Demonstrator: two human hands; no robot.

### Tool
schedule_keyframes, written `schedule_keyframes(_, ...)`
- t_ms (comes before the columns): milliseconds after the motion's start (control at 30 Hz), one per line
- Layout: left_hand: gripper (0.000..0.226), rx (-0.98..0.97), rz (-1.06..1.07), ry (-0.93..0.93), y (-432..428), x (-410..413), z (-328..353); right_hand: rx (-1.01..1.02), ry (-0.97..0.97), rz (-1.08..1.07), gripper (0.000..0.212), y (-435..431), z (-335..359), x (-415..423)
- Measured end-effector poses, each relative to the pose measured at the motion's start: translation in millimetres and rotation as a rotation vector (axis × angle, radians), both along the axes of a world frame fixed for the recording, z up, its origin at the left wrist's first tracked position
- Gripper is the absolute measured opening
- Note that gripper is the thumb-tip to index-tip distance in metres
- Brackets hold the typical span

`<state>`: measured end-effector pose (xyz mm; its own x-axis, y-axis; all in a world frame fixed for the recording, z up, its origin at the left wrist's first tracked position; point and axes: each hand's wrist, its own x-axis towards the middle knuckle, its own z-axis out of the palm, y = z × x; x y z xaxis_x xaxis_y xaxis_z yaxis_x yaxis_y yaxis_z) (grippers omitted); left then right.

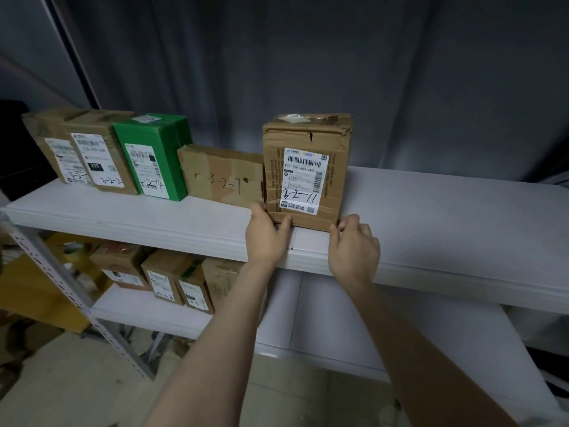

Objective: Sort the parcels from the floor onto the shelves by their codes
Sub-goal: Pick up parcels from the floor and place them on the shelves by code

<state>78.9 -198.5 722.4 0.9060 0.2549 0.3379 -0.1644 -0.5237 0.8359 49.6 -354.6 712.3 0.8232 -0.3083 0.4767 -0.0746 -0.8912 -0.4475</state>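
A worn cardboard parcel (308, 167) with a white label marked 3-2-11 stands upright on the upper white shelf (431, 217). My left hand (266, 234) grips its lower left corner, thumb on the front face. At the lower right corner my right hand (354, 248) touches the parcel with curled fingers. To its left, touching it, lies a low brown parcel (221, 174) marked 3-2-7. Further left stand a green parcel (154, 155) marked 3-2-14 and two brown parcels (92, 152) with labels.
Several smaller labelled parcels (172, 278) stand on the lower shelf (147, 312). A perforated metal upright (77, 300) runs down the left side. Yellow boxes (34, 291) sit at the far left. A dark curtain (338, 72) hangs behind the shelves.
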Motion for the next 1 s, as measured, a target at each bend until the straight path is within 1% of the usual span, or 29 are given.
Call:
schedule_keyframes(167,0.039,0.060,0.003,0.026,5,3,0,-0.079,0.013,-0.015,0.017,1,-4,4)
schedule_keyframes(333,0.031,0.118,-0.038,0.058,5,5,-1,-0.085,0.030,-0.025,0.015,1,-6,4)
schedule_keyframes(467,0.042,0.212,-0.091,0.059,7,3,-3,-0.116,0.068,-0.039,0.015,3,-4,3)
schedule_keyframes(600,0.049,0.244,-0.126,0.049,8,3,-3,-0.110,0.083,-0.036,0.016,3,-3,4)
schedule_keyframes(800,0.062,0.261,-0.131,0.049,6,2,-1,-0.121,0.108,-0.021,0.034,4,3,-1)
schedule_keyframes(1000,0.064,0.316,-0.118,0.043,3,2,-1,-0.115,0.128,-0.005,0.041,4,4,-2)
